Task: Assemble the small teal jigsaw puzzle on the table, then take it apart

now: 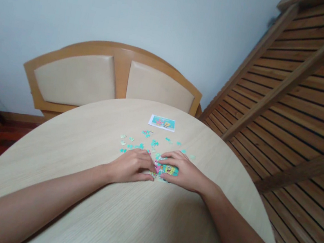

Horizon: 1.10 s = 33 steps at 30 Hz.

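"How are the left fingers [147, 164] and right fingers [173, 155]?"
"Left curled, right parted; whether they grip anything, I can't tell."
"The puzzle [169, 170]?"
"Under and between them. Beyond lie loose pieces [154, 142], then a card [166, 124], on the surface [121, 218]."

Room for passing lay over the tabletop [76, 132] left of centre and along its lower-middle stretch. Just below centre, the left hand [134, 163], right hand [184, 170] and scattered puzzle pieces [141, 146] stood in the way; a slatted wooden panel [318, 98] barred the right side.
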### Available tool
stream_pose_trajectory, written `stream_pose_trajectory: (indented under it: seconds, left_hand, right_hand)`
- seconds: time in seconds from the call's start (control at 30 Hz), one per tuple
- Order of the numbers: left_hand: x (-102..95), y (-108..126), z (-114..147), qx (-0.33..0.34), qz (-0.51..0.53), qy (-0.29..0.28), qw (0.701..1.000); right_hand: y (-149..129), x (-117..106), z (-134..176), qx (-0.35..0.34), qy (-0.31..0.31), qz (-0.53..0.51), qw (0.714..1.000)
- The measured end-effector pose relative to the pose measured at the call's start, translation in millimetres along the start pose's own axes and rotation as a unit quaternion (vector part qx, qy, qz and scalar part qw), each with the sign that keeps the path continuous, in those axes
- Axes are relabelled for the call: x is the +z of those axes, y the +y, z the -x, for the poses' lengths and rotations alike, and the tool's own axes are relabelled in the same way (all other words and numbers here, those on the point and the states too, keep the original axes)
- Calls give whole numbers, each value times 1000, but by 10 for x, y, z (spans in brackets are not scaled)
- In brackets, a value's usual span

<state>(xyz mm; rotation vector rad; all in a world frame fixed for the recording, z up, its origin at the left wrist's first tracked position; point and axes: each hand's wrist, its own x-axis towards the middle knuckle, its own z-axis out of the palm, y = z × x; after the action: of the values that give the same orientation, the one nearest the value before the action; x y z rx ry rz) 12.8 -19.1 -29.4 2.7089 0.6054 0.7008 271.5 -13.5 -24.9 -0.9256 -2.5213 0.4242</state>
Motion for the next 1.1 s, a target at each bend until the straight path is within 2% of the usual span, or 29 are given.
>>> stream_pose_trajectory:
  seconds: [0.27, 1.1]
  left_hand:
    - [30, -22, 7, 23, -18, -6, 1000]
    - [30, 15, -16, 27, -40, -9, 999]
  right_hand:
    - [-7, 7, -9, 0, -5, 4, 1000]
    - [35, 43, -3, -14, 5, 10, 1000]
